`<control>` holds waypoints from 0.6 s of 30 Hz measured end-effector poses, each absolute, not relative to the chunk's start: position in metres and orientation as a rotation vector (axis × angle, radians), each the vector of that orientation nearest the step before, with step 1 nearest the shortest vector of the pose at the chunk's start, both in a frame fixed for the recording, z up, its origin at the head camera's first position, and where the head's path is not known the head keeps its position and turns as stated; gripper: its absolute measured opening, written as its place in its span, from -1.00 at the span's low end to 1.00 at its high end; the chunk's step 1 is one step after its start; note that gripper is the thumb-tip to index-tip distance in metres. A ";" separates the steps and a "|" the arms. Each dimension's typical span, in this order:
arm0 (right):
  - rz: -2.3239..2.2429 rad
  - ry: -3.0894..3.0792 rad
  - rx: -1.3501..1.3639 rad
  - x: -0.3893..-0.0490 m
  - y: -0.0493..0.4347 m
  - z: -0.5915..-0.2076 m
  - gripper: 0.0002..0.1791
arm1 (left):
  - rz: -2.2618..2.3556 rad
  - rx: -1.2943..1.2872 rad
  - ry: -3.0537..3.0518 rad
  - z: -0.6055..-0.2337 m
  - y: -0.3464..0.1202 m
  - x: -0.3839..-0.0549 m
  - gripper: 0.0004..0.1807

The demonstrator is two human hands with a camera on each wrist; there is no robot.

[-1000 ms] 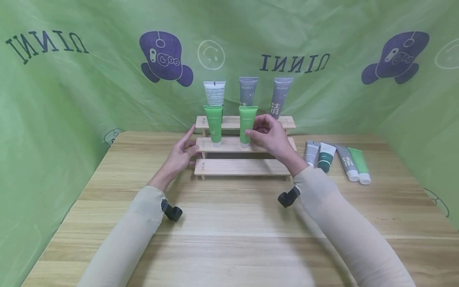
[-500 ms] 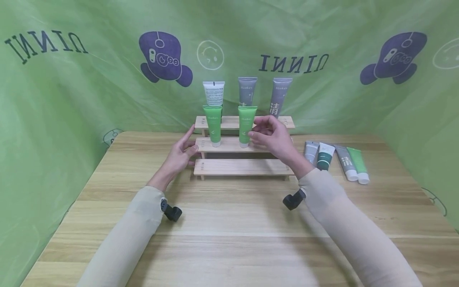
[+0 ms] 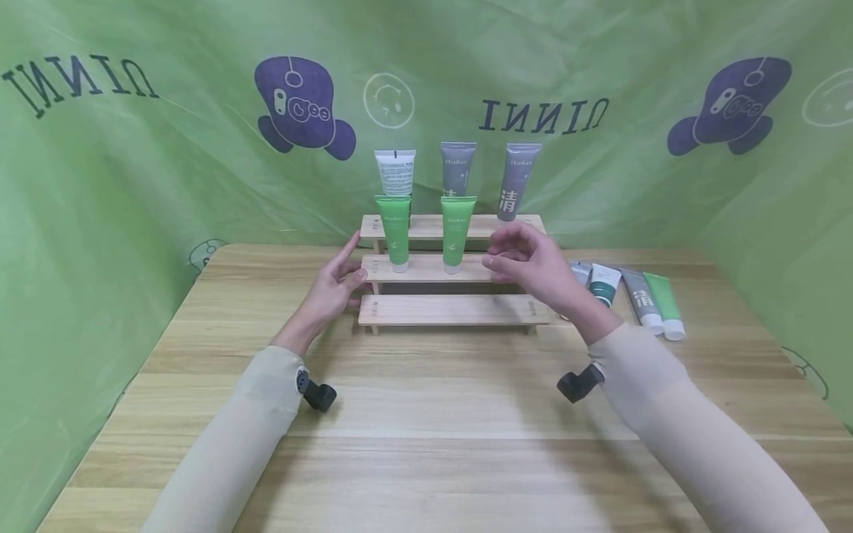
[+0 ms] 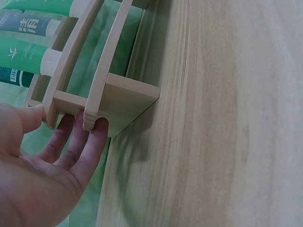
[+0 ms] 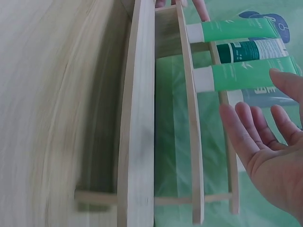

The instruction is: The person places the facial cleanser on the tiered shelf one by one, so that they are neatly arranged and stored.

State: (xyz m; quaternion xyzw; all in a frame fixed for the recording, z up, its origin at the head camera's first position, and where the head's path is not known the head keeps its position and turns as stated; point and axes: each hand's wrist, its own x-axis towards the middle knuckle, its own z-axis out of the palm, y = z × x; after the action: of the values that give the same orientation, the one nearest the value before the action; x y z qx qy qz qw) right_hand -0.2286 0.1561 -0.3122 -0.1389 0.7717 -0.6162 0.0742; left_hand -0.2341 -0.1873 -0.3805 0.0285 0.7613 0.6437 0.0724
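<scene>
A three-step wooden display stand [image 3: 453, 311] stands at the back of the table. My left hand [image 3: 329, 292] holds its left end, the thumb at the middle step and fingers [image 4: 78, 146] reaching behind the step ends. Two green squeeze tubes, the left one [image 3: 395, 235] and the right one [image 3: 457, 235], stand cap-down on the middle step. On the top step are a white-and-green tube [image 3: 396, 172] and two grey tubes, one centre [image 3: 457, 166] and one right [image 3: 517, 181]. My right hand [image 3: 533, 266] is apart from the right green tube, fingers loosely bent, holding nothing.
Right of the stand several tubes lie on the table: a white-and-green tube [image 3: 605, 283], a grey tube [image 3: 641, 300], a green tube [image 3: 664, 305] and another grey one partly behind my right hand. A green printed cloth [image 3: 426, 44] hangs behind and at the sides.
My right hand has let go of the right green tube and moved off to the right. That tube stays upright on the middle step. My left hand stays at the stand's left end.
</scene>
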 end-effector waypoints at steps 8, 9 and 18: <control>-1.827 2.362 -0.368 -0.211 0.185 -0.309 -0.54 | 1.920 0.089 2.305 -0.381 -0.187 -0.235 -0.21; -1.821 2.368 -0.370 -0.209 0.189 -0.309 -0.55 | 1.916 0.087 2.307 -0.381 -0.187 -0.235 -0.21; -1.734 2.423 -0.335 -0.192 0.222 -0.316 -0.49 | 1.934 0.089 2.285 -0.381 -0.188 -0.235 -0.20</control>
State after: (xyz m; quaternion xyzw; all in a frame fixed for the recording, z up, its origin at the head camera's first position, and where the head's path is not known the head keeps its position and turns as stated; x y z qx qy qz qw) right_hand -0.1925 0.2224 -0.3163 -0.1114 0.8061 -0.5768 0.0716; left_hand -0.2351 -0.1879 -0.3808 0.0295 0.7609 0.6440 0.0735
